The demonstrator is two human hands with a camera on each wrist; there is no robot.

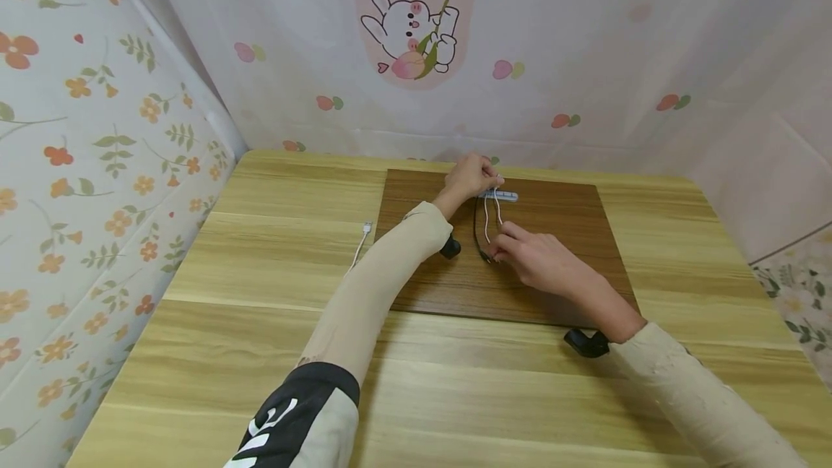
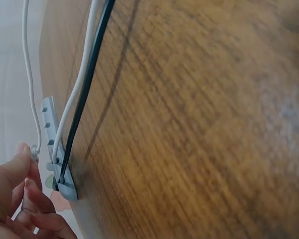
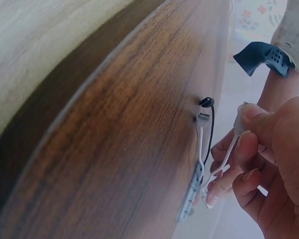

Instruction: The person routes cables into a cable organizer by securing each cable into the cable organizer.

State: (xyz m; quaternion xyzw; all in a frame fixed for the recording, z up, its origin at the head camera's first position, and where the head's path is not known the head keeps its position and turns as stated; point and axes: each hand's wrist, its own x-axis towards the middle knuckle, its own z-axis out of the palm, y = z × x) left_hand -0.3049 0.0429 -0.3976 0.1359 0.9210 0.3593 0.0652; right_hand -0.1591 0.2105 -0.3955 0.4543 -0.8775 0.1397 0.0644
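A pale blue cable holder strip with several slots lies near the far edge of a dark brown board. A black cable and a white cable run through slots at one end of it. My left hand pinches a second white cable at a small knotted part, just beside the strip and apart from its slots. My right hand pinches that cable's white plug between thumb and forefinger. Loose ends of the slotted cables, a black plug and a metal-tipped white plug, lie close by.
The board rests on a light wooden table. Left of it lies a white USB plug whose cable passes under the left forearm. Behind the table hangs a printed curtain; another, flowered, covers the left side.
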